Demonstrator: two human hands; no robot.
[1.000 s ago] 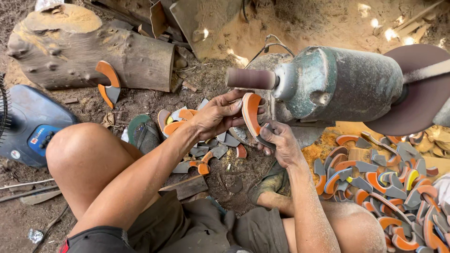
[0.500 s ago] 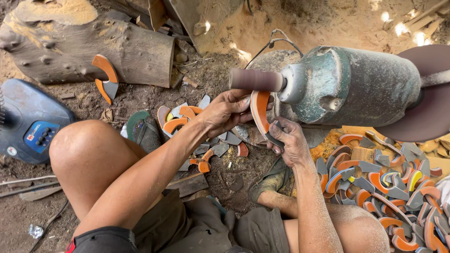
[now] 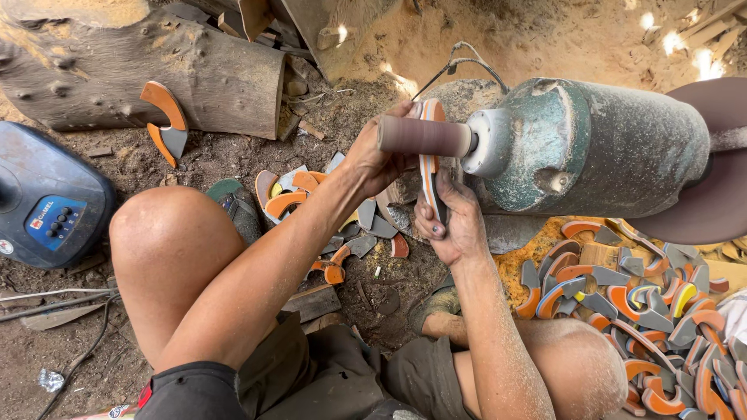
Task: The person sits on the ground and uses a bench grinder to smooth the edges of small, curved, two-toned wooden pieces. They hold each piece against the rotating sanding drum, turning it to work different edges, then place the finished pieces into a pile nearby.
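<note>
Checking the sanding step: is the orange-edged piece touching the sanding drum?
Touching. The head view shows the piece, held by the left hand and right hand, pressed against the sanding drum with no gap.

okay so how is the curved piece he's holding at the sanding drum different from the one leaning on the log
The held piece is gripped by both the left hand and right hand and pressed edge-on against the sanding drum; the leaning piece stands alone against the log, untouched. The held piece shows only its thin edge; the leaning piece shows its broad crescent face, orange with a grey tip. Both are orange curved pieces.
</note>
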